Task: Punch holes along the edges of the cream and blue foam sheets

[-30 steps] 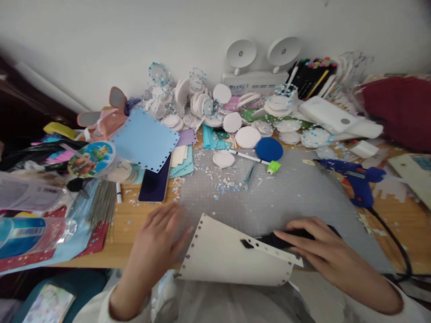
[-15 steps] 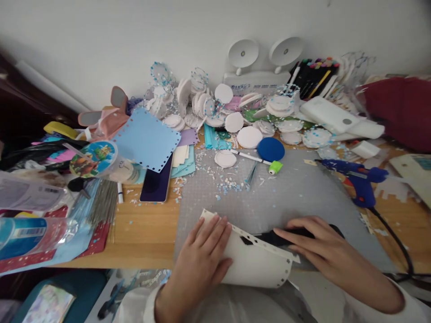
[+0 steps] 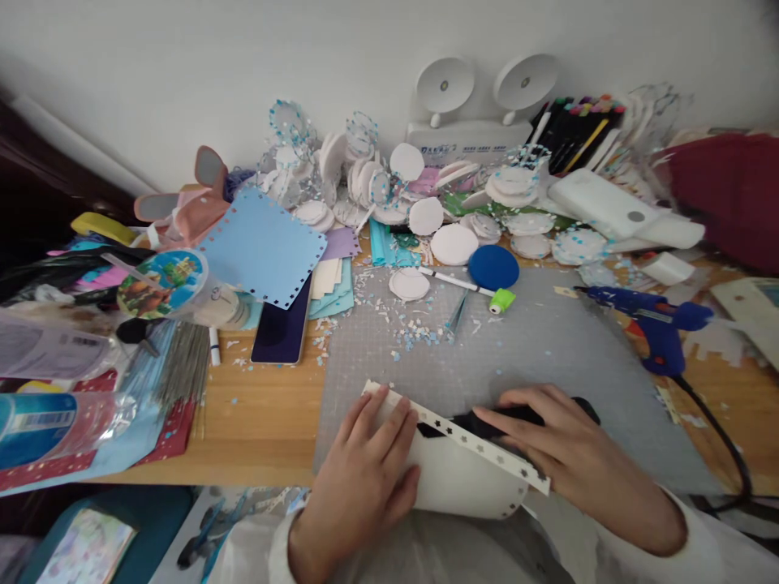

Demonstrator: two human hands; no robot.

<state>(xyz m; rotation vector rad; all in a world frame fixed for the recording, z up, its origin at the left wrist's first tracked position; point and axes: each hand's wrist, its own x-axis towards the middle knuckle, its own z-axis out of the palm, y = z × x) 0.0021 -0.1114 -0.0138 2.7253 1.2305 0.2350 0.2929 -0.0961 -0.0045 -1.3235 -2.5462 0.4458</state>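
Observation:
My left hand (image 3: 371, 462) lies flat on a white sheet of paper (image 3: 468, 474) at the mat's near edge, fingers stretched out. Small flower-shaped holes run along the sheet's rim. In my right hand (image 3: 563, 454) is a slim black tool, apparently a cutter knife (image 3: 478, 423), its rounded end showing behind the knuckles. Its dark tip pokes out on the left, over the sheet and beneath a narrow punched paper strip (image 3: 487, 450). The strip slants from my left fingertips down to my right hand, mostly parted from the sheet. My right thumb is largely hidden.
Paper scraps, tweezers (image 3: 458, 312), a white pen (image 3: 456, 281) and a blue disc (image 3: 493, 266) lie on the grey mat (image 3: 517, 349). A glue gun (image 3: 657, 316) with its cord is at right. Left are a phone (image 3: 281, 328), a cup (image 3: 167, 284) and a bottle (image 3: 61, 426).
My right hand and the black tool have moved left along the sheet. The strip's right end has come further away from the sheet. My left hand stays nearly in place.

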